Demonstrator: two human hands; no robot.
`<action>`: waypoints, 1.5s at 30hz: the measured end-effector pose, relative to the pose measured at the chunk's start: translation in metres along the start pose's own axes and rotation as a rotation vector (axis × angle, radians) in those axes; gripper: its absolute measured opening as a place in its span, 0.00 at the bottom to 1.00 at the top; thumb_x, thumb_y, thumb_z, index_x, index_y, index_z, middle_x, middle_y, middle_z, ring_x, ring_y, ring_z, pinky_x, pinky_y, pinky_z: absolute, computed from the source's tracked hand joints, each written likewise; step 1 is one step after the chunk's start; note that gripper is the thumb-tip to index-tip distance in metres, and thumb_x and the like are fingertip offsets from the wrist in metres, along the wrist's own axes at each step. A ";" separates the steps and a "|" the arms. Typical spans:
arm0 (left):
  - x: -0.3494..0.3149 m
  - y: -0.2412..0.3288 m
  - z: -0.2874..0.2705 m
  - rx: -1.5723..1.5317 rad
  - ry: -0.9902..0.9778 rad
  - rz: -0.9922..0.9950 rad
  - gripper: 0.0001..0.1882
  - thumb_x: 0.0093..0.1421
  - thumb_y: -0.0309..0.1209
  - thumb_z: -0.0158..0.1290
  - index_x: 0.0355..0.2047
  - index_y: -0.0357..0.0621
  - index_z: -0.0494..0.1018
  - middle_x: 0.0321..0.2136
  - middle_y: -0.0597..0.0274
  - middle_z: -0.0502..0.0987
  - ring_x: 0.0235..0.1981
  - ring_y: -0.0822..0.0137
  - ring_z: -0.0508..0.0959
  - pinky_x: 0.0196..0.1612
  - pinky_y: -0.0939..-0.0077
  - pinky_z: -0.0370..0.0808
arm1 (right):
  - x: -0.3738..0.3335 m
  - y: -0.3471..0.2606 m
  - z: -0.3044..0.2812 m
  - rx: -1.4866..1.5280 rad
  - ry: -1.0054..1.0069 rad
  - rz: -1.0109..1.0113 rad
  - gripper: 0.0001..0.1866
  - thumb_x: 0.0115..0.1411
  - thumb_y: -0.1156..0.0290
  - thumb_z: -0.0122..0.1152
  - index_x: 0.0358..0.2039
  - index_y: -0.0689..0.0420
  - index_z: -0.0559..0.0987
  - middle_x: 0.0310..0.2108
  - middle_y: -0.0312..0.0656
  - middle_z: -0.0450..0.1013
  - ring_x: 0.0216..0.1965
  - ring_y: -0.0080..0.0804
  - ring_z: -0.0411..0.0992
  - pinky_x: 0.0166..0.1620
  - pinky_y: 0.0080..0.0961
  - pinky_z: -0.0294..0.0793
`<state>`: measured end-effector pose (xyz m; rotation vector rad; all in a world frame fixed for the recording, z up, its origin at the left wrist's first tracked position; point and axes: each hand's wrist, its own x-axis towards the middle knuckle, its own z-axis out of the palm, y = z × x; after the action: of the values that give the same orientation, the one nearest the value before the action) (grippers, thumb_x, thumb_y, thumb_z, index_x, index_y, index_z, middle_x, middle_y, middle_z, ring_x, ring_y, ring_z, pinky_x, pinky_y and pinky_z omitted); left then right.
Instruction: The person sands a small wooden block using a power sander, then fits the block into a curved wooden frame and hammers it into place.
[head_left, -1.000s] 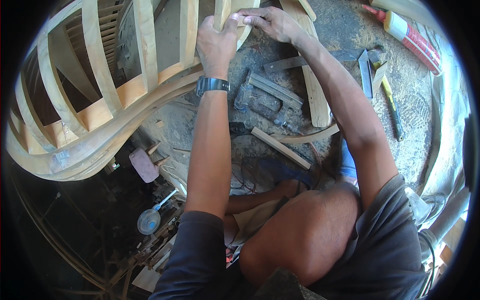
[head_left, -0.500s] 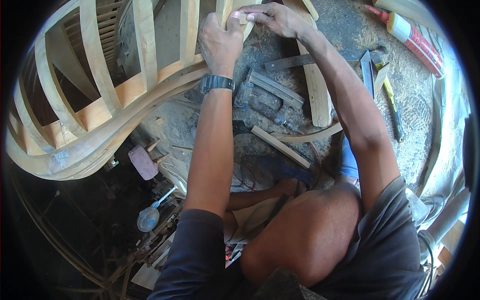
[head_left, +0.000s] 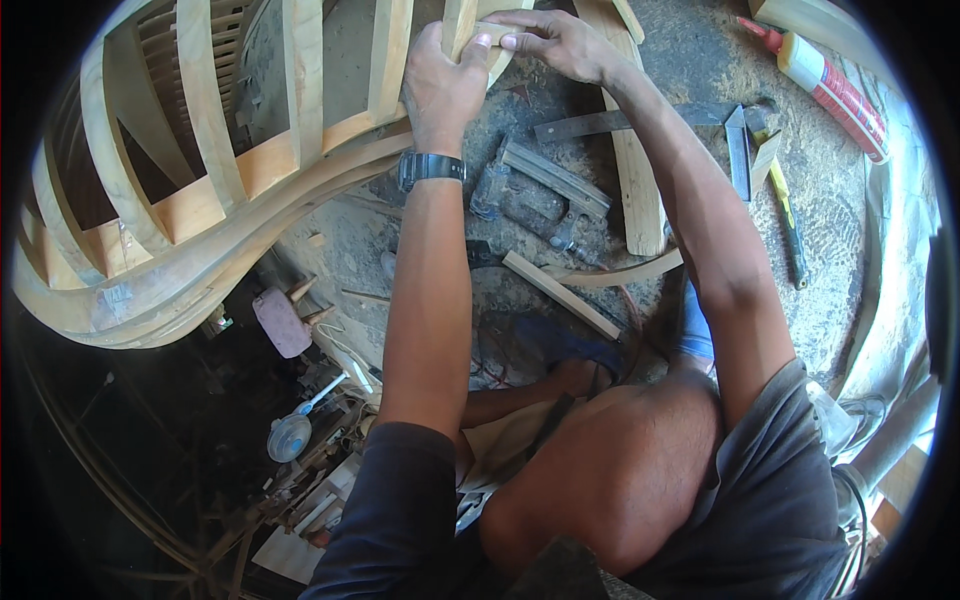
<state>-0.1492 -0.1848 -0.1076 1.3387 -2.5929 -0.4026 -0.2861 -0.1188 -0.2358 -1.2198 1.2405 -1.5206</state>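
A curved wooden frame with upright ribs [head_left: 208,110] fills the upper left, like the hull of a small boat. My left hand [head_left: 438,95], a dark watch on its wrist, is closed round one rib [head_left: 459,22] near the top edge, its thumb pressed toward a small wood block [head_left: 493,33]. From the right, my right hand [head_left: 570,48] pinches that block between thumb and fingers against the frame. Part of the block is hidden by the fingertips.
Below the hands, a grey metal clamp [head_left: 550,185] lies on the dusty floor. Near it are a wooden plank [head_left: 640,205], a thin wood strip [head_left: 562,295] and a try square [head_left: 737,150]. A glue bottle [head_left: 835,95] lies upper right, a mallet [head_left: 283,322] lower left.
The whole view has shifted slightly, so the frame sits a little farther right in the picture. Both hands keep their hold, with barely any movement at the block.
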 end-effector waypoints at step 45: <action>0.005 -0.004 0.007 -0.475 0.054 -0.068 0.31 0.75 0.52 0.38 0.55 0.35 0.76 0.46 0.43 0.79 0.53 0.53 0.76 0.58 0.61 0.69 | -0.033 -0.007 0.022 0.273 0.585 0.301 0.21 0.74 0.55 0.53 0.58 0.55 0.79 0.36 0.40 0.80 0.32 0.24 0.78 0.41 0.24 0.77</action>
<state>-0.1513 -0.1904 -0.1155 1.2426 -2.2147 -0.9108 -0.2581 -0.0900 -0.2343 -0.3915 1.4397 -1.8002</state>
